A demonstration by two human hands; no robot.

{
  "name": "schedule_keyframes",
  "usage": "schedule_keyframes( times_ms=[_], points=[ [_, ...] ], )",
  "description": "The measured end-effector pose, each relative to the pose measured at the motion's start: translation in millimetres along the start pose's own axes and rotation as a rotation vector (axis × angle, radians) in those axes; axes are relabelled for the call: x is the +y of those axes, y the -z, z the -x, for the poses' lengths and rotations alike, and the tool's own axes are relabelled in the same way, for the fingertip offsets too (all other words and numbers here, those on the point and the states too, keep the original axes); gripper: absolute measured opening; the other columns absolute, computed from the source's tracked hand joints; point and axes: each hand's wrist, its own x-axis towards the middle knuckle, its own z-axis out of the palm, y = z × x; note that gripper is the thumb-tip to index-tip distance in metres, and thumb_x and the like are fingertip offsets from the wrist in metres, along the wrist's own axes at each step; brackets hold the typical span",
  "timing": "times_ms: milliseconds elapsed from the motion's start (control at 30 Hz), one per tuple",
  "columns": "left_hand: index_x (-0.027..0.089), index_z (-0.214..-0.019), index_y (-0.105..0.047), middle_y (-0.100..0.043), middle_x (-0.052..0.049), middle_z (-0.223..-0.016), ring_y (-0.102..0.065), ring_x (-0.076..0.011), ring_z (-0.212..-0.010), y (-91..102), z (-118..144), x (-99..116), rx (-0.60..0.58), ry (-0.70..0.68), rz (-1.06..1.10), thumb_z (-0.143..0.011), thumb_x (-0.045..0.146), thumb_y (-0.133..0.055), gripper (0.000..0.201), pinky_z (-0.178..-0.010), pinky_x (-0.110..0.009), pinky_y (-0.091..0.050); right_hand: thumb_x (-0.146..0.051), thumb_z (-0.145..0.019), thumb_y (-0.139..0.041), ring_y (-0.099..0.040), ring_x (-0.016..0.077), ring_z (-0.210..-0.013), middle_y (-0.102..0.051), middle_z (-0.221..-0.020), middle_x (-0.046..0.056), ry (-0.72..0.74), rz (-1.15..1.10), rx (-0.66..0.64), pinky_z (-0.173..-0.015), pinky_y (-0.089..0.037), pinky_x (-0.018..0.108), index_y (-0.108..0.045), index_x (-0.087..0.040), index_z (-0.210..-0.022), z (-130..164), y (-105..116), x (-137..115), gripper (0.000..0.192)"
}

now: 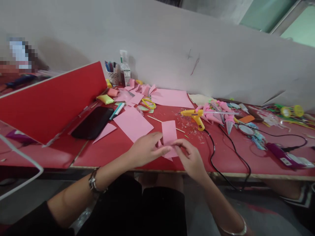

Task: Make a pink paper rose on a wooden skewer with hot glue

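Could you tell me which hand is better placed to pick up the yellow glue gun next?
Probably the right hand: the glue gun lies up and to its right on the red table. The left hand would have to cross over the pink paper strip both hands hold.

Soft, even indoor light falls on the red table [221, 154], leaving only faint shadows against the pale wall [172, 49] behind the pen cup [112, 74] and the bottle [125, 67]. The wide lens bows the table and wall edges toward the corners. The whole frame is slightly soft; a pixelated patch [21, 54] sits upper left, and a window [283, 18] glows greenish at upper right.
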Motion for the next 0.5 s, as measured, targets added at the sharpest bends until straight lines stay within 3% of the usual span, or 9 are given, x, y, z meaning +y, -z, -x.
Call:
schedule_keyframes(
  times_ms=[133, 233, 367, 500],
  points=[
    [0.014, -0.065, -0.051, -0.050, 0.003, -0.058, -0.044, -0.0086, -0.052, 2.1, -6.1, -12.0, 0.048, 0.070, 0.318, -0.077, 0.034, -0.045, 0.023, -0.048, -0.020, -0.034, -0.021, -0.079, -0.042, -0.055, 0.0157, -0.080, -0.060, -0.081, 0.003, 0.036, -0.022, -0.011, -0.076, -0.042, 0.031, -0.052, -0.020, -0.091, -6.3, -9.7, 0.0, 0.016],
    [0.015, -0.062, -0.048, -0.044, 0.006, -0.050, -0.040, -0.0064, -0.044, 13.7, -24.5, -37.2, 0.086, 0.247, 0.454, -0.076, 0.026, -0.044, 0.018, -0.045, -0.019, -0.032, -0.022, -0.076, -0.044, -0.055, 0.0154, -0.076, -0.057, -0.079, 0.003, -0.011, 0.016, -0.014, -0.078, -0.042, 0.034, -0.044, -0.019, -0.106, -4.5, -11.4, 8.5, 0.030],
    [0.015, -0.057, -0.043, -0.040, 0.006, -0.046, -0.040, -0.0064, -0.042, 39.1, -60.5, -81.0, 0.316, 0.481, 0.376, -0.074, 0.023, -0.045, 0.019, -0.044, -0.018, -0.033, -0.028, -0.072, -0.050, -0.054, 0.0200, -0.085, -0.057, -0.091, 0.008, -0.081, 0.175, -0.094, -0.079, -0.043, 0.038, -0.041, -0.016, -0.113, 4.5, -14.3, 13.9, 0.043],
    [0.012, -0.072, -0.046, -0.053, -0.002, -0.068, -0.053, -0.0128, -0.065, 52.2, -82.9, -111.2, 0.377, 0.493, 0.303, -0.070, 0.018, -0.050, 0.007, -0.059, -0.024, -0.043, -0.025, -0.069, -0.055, -0.050, 0.0264, -0.096, -0.057, -0.100, 0.013, -0.069, 0.369, -0.111, -0.083, -0.040, 0.043, -0.042, -0.012, -0.117, 8.2, -22.6, 8.1, 0.052]
  ],
)
